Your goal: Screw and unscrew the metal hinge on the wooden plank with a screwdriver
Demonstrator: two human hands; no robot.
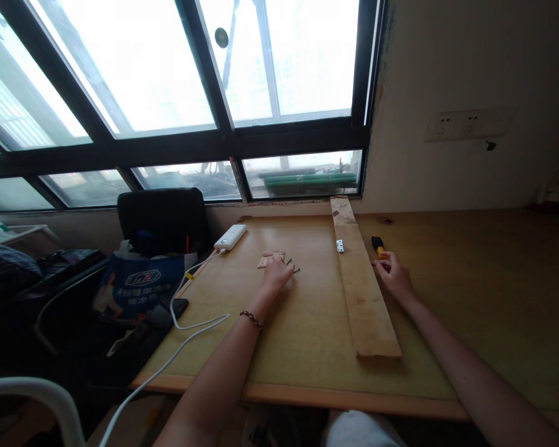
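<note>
My left hand (278,275) is closed, its fingertips down beside a small flat wooden piece (263,261). Two thin metal screws (297,270) show at its right side. Whatever lies between those fingers is hidden. My right hand (395,277) has its fingers curled at the lower end of a screwdriver (377,244) with a black and yellow handle; the shaft is mostly covered. Between the hands a long wooden board (366,298) lies flat, pointing toward the window. A small silver hinge (340,246) rests on the board's left edge.
A white power bank (231,237) sits at the table's left edge, its white cable (200,325) looping over the tabletop (302,347). Beyond that edge are a black chair (163,217) and a blue bag (135,279). The window and wall bound the far side.
</note>
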